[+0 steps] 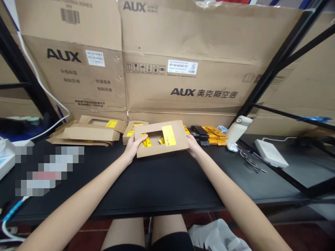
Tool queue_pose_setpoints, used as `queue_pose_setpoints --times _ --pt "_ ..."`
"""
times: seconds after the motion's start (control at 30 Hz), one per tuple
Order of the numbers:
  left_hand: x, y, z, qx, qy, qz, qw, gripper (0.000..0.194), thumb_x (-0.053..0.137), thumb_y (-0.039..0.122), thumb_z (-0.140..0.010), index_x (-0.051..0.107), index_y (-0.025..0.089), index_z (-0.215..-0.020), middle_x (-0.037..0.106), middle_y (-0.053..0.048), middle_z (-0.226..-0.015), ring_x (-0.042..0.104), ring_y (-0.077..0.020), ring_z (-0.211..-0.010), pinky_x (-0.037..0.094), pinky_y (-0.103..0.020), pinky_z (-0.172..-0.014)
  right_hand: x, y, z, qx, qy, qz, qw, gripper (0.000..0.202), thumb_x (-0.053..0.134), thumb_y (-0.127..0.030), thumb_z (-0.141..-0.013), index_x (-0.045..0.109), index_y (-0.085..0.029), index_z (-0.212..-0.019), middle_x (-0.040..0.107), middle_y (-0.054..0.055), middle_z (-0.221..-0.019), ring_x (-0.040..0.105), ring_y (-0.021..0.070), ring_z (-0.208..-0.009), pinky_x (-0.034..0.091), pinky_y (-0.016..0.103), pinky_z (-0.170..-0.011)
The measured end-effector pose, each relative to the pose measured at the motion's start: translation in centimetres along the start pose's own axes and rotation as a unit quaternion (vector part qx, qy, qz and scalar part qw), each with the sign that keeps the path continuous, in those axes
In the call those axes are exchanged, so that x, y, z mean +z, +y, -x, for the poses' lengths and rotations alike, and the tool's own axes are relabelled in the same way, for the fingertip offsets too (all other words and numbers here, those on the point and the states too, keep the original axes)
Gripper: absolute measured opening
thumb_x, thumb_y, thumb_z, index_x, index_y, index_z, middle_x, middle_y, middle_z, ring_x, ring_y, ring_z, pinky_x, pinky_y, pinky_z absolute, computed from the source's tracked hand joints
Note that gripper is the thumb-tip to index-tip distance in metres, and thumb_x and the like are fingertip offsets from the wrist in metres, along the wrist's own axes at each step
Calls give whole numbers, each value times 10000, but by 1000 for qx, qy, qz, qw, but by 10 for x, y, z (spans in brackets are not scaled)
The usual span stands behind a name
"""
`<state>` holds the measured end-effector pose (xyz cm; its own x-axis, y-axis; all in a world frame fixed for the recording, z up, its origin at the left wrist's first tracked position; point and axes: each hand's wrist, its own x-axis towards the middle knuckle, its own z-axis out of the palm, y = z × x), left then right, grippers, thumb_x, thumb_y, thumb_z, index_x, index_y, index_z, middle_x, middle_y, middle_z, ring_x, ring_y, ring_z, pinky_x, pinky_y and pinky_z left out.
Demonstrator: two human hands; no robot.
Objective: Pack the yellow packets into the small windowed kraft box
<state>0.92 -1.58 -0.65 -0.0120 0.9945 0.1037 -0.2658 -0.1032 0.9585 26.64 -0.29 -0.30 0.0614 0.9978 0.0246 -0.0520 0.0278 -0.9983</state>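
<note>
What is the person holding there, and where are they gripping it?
A flat brown cardboard box with a window cutout and yellow label, held by its two short ends: left hand, right hand.

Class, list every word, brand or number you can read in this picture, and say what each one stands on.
"AUX": left big carton.
"AUX": top edge of the middle big carton.
"AUX 奥克斯空调": front of the middle big carton.
"25": white label on it; the rest is too small.
Barcode sticker, yellow stickers on the small box held by both hands: unreadable.
</note>
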Motion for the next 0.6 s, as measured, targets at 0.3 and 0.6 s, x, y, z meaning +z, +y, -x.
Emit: queue_pose_setpoints --times 0.3,0.6 --pt "1 0 0 0 -1 5 1000 519 776 388 -654 649 163 -1104 695 -107 -1154 655 -281 -1061 515 -391 -940 0 1 0 0 6 -2 1000 287 729 -297 -629 711 -167 -883 724 47 -793 659 153 -693 482 219 -595" --pt "-1 0 0 1 -1 -4 1000 539 775 402 -655 642 157 -1116 696 -108 -1147 661 -274 -1040 514 -383 -935 -1 1 -2 3 4 -4 1000 240 706 -257 -643 706 -157 -861 722 44 -790 661 146 -700 489 220 -624"
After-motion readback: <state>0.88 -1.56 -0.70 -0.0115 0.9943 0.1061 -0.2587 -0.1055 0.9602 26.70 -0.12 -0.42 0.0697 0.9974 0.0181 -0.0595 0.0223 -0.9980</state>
